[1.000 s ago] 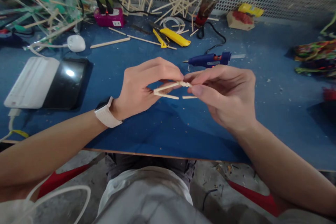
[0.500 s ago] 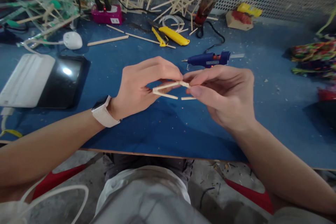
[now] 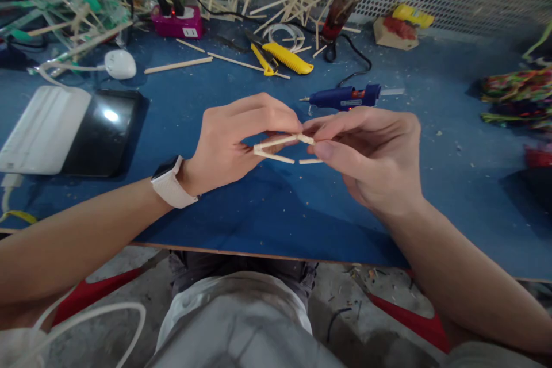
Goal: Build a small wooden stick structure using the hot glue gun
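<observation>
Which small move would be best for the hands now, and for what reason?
I would probably hold the thin wooden sticks steady: the left hand and right hand meet close to their upper bend, so a slip might disturb it. The glue gun lies beyond them on the table. Whether the bend is glued, I cannot tell.

A blue surface (image 3: 259, 218) ran across the view, its front edge (image 3: 241, 252) showing a thin brown strip (pale specks dotted the blue). Along the back stood a grey panel (image 3: 483, 6) pierced with rows of small holes. Below lay a grey floor (image 3: 332, 299), scattered with little scraps on the right. Soft shadows darkened the surface toward its front edge.
</observation>
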A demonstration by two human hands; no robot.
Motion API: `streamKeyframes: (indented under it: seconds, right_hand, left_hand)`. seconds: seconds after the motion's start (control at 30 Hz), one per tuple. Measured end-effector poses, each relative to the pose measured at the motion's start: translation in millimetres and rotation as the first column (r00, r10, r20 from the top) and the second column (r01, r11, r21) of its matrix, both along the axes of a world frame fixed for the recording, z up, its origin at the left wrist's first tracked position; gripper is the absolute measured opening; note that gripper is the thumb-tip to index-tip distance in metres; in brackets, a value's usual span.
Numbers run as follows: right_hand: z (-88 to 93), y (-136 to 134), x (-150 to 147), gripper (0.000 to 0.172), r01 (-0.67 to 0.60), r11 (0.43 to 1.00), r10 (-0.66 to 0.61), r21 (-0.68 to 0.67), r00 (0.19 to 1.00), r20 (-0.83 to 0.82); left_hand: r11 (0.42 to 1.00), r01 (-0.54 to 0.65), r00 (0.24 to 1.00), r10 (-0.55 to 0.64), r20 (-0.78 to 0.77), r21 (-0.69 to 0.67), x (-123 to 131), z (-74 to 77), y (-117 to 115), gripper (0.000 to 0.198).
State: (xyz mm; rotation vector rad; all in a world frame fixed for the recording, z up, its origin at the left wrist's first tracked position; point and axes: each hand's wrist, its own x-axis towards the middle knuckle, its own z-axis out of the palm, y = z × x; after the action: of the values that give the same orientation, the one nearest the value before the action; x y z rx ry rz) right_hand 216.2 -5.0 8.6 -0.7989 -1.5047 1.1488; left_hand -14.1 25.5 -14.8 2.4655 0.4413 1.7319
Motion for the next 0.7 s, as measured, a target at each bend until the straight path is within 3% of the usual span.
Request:
streamKeyframes:
  seconds: [0.3,0.7]
  right_hand:
    - [0.9,-0.9,0.1,0.014,0.004,1.0,-0.004,-0.007,1.0,0.014]
    - [0.1,-0.6,-1.4,0.012,0.018,1.0,-0.018,0.019,1.0,0.004]
  left_hand:
    - [0.997,-0.007,1.0,0.008,0.013,-0.074,1.8,1.2,-2.6,0.007]
    - [1.0,0.025,1.0,-0.025,-0.002,0.019,1.0,2.9,0.7,0.005]
